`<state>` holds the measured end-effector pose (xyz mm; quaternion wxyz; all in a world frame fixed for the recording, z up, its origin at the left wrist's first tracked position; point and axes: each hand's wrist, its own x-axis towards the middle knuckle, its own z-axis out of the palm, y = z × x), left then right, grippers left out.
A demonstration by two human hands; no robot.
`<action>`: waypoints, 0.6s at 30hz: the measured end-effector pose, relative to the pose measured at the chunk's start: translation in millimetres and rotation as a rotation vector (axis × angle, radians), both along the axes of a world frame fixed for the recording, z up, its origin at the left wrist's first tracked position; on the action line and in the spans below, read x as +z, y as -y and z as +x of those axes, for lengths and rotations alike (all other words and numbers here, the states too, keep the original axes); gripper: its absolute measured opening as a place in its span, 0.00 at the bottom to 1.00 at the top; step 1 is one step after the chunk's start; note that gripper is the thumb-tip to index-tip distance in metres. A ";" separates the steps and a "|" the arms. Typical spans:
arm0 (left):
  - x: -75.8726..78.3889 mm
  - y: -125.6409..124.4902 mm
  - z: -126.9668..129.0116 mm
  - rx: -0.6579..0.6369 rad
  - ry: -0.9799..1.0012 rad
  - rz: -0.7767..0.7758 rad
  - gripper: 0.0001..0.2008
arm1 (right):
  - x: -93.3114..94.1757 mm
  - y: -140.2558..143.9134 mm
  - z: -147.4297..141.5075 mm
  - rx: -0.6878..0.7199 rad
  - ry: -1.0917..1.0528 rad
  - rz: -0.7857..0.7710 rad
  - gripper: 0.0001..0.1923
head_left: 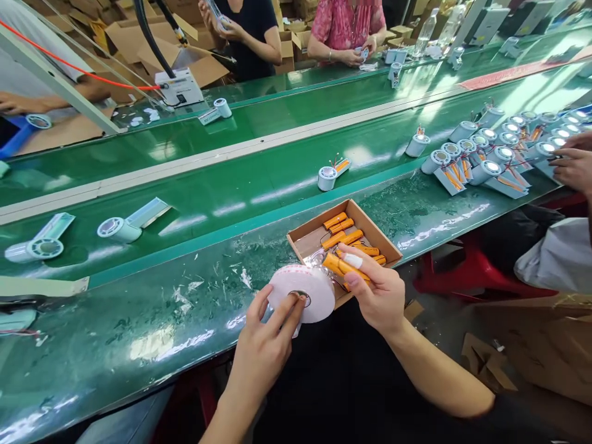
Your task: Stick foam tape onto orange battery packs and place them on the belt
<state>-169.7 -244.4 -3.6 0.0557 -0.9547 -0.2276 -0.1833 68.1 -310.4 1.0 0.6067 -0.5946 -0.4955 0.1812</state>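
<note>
My left hand (271,330) grips a wide roll of white tape (289,290), with fingers hooked into its core. Between the thumb and fingers of my right hand (382,287) is an orange battery pack (337,265), held close to the roll's right side. One finger of that hand has a white wrap. Below and behind the hands, a shallow cardboard box (296,235) holds several more orange battery packs (348,238) with thin wires. My right hand hides part of the box's near side.
Along the green conveyor (208,179) lie pale blue fan-like units (119,229), and many more (488,169) cluster at the right. A co-worker's hand (576,163) is beside that cluster. Other people work across the line, near a white machine (180,87). A red stool (472,271) stands below.
</note>
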 end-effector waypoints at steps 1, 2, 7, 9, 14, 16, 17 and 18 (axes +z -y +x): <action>1.3 -0.3 -0.9 -0.003 -0.010 0.011 0.26 | 0.9 0.7 0.3 0.045 0.055 -0.029 0.13; 3.5 -0.8 -2.0 -0.001 -0.025 0.021 0.26 | 1.4 1.5 1.8 0.092 0.093 -0.075 0.12; 29.4 -9.0 -6.0 -0.086 -0.134 0.108 0.25 | -1.3 -2.1 24.2 0.388 -0.209 -0.378 0.22; 41.7 -13.9 -3.3 -0.130 -0.157 0.128 0.24 | -2.7 -9.0 28.9 0.437 -0.417 -0.377 0.26; 39.2 -15.3 19.4 -0.115 -0.027 0.042 0.25 | -4.5 -25.1 -5.7 0.106 -0.801 -0.008 0.25; 25.3 -6.7 30.1 -0.083 0.104 0.006 0.26 | -5.1 -28.6 -22.4 -0.002 -0.876 0.073 0.24; 18.6 -0.5 34.1 -0.061 0.166 -0.019 0.26 | -4.5 -29.2 -25.4 -0.014 -0.888 0.077 0.24; 13.2 6.5 36.5 -0.044 0.214 -0.057 0.26 | -2.6 -28.7 -22.8 0.003 -0.883 0.058 0.24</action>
